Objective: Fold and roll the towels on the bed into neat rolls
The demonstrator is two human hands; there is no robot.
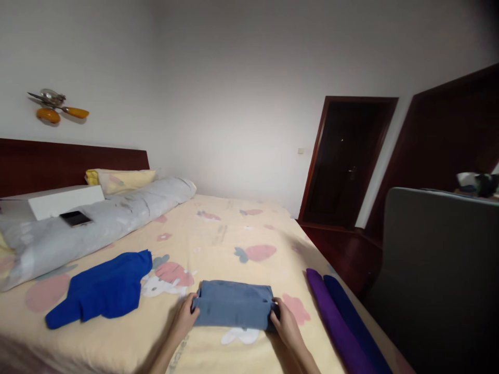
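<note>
A folded grey-blue cloth (234, 305) lies on the bed (218, 234), near its front edge. My left hand (186, 317) grips the cloth's left end with curled fingers. My right hand (286, 322) grips its right end the same way. A crumpled bright blue garment (103, 288) lies to the left of my left hand, apart from it. Two rolled cloths, one purple (335, 322) and one dark blue (356, 324), lie side by side to the right of my right hand.
A long grey bolster (97, 218) with a phone (75, 218) on it lies along the bed's left side, beside a white box (58, 200) and a yellow pillow (125, 179). A grey chair back (436, 270) stands right of the bed. A dark doorway (345, 161) is beyond.
</note>
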